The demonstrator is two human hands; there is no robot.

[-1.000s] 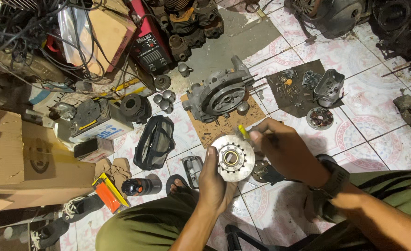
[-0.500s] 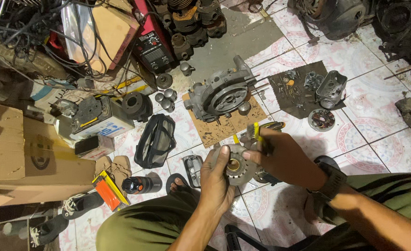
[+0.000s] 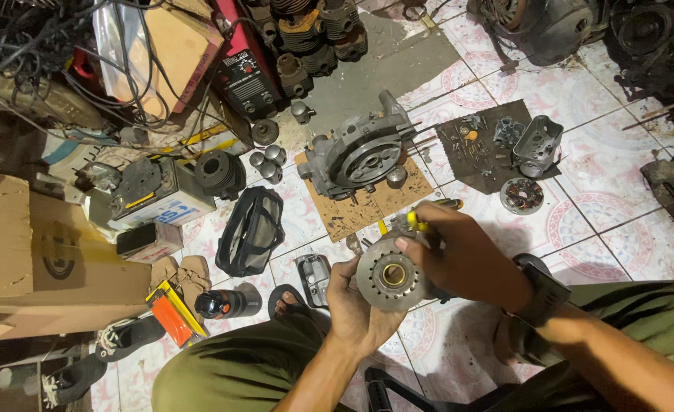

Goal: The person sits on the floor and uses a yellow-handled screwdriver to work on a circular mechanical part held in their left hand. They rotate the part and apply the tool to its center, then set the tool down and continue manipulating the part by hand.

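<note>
We hold a round grey metal disc with a brass-coloured centre hub [image 3: 390,276] between both hands, low in the middle of the view, just above our knees. Our left hand [image 3: 356,309] cups it from below, fingers curled tight around its lower rim. Our right hand [image 3: 463,255] presses on its upper right edge and also grips a yellow-handled tool [image 3: 413,222], though we cannot tell how the fingers close on that handle.

Below lies a floor of pale tiles with pink round patterns [image 3: 588,210], crowded with parts. Just beyond the disc sits a grey cast engine casing [image 3: 356,152] on a brown cardboard sheet [image 3: 352,214]. To the right, a dark cloth [image 3: 474,164] carries small bolts and a grey housing [image 3: 537,145].

At left stand a large brown cardboard box [image 3: 17,252], a white box-shaped battery with a dark top [image 3: 150,194] and a red welding machine [image 3: 245,72]. An orange and yellow flat packet [image 3: 171,313] lies near a black spray can [image 3: 223,303].

Open floor shows only at right, around the dark cloth
</note>
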